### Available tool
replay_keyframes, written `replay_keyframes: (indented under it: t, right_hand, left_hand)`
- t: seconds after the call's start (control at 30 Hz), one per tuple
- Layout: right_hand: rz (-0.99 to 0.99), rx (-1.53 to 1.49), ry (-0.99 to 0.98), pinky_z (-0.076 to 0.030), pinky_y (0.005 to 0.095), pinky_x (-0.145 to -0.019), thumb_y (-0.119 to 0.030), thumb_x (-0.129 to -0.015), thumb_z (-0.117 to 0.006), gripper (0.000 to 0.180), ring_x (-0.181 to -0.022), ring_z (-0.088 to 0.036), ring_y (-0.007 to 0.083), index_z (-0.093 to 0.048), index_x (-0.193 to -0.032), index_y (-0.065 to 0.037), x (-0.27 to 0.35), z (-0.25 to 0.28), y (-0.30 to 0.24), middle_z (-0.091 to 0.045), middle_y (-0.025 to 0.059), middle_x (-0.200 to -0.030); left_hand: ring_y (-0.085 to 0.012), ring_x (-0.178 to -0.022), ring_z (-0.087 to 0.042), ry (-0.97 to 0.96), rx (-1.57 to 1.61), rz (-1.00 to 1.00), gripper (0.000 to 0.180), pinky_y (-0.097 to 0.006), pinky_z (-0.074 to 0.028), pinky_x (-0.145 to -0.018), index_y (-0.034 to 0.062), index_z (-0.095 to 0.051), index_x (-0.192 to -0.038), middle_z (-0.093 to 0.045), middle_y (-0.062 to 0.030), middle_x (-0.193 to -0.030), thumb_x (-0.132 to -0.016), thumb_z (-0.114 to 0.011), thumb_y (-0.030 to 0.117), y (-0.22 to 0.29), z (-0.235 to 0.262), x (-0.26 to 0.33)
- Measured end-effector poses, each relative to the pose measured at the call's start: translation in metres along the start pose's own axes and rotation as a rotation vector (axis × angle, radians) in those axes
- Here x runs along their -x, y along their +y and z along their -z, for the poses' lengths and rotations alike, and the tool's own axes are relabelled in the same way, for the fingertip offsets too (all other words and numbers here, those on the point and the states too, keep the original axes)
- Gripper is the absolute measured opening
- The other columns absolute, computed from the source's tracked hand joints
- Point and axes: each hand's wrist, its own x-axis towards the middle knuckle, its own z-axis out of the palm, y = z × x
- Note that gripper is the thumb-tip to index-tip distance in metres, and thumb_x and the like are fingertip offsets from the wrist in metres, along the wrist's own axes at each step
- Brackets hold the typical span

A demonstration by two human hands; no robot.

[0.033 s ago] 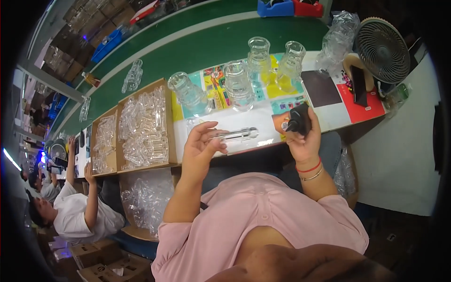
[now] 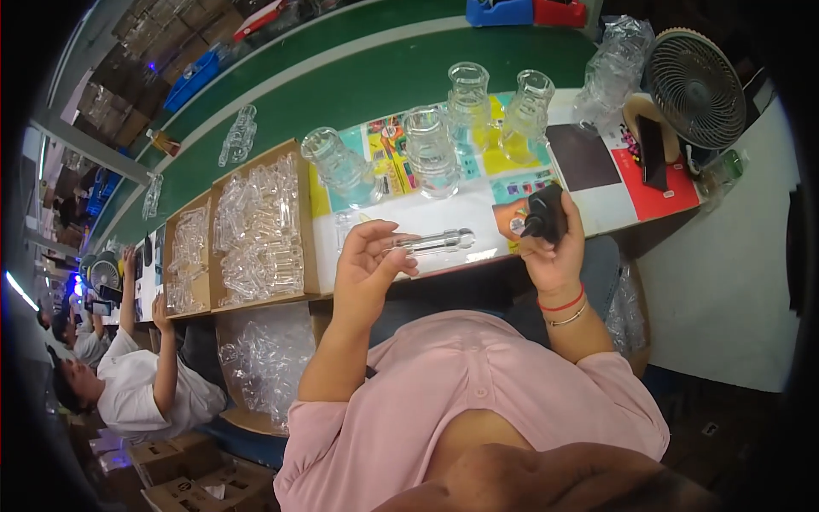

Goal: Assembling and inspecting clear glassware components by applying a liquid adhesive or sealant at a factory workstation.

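Left hand (image 2: 367, 263) pinched a bulb-ended clear tube (image 2: 442, 242) right of the cardboard tray (image 2: 310, 235), right hand (image 2: 550, 263) clasped a black nozzle bottle (image 2: 548, 212) (seemingly lining up; steadiness needed)

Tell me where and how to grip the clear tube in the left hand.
Pinch the clear tube lightly on its straight shaft, just short of the rounded free end, probably best from the right. It lies roughly crosswise: the left hand covers its left end, while the right end sticks out bare. The right hand holds a black bottle nearby.
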Motion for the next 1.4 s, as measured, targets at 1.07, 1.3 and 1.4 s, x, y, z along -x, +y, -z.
replay_keyframes:
  t: [1.07,1.3,1.4]
  right_hand:
    - [0.966,1.029,-0.406,-0.051,0.0317,-0.067,-0.036,-0.083,-0.061,0.051,-0.076,-0.061,0.0218,-0.035,-0.111,-0.002,0.055,-0.002,-0.024,-0.058,0.0179,-0.088]
    - [0.924,1.125,-0.559,-0.052,0.0349,-0.07,-0.026,-0.081,-0.063,0.049,-0.08,-0.062,0.0248,-0.037,-0.114,-0.001,0.057,-0.005,-0.031,-0.059,0.0197,-0.09]
    - [0.933,1.07,-0.543,-0.052,0.0355,-0.074,-0.021,-0.08,-0.066,0.049,-0.085,-0.062,0.0264,-0.038,-0.114,0.0,0.062,-0.004,-0.026,-0.06,0.0208,-0.092]
  left_hand:
    - [-0.0233,-0.099,-0.059,-0.071,-0.06,-0.024,0.039,-0.03,-0.05,-0.084,-0.0035,-0.048,-0.106,-0.056,-0.0198,-0.11,-0.071,-0.065,-0.012,-0.045,-0.072,0.01]
    - [-0.0215,-0.099,-0.058,-0.093,-0.059,-0.046,0.038,-0.029,-0.05,-0.083,-0.0044,-0.048,-0.105,-0.053,-0.0209,-0.114,-0.072,-0.062,-0.016,-0.043,-0.072,0.01]
    - [-0.0214,-0.1,-0.058,-0.101,-0.09,-0.082,0.038,-0.028,-0.05,-0.083,-0.0044,-0.048,-0.105,-0.053,-0.0215,-0.115,-0.072,-0.062,-0.016,-0.045,-0.071,0.009]
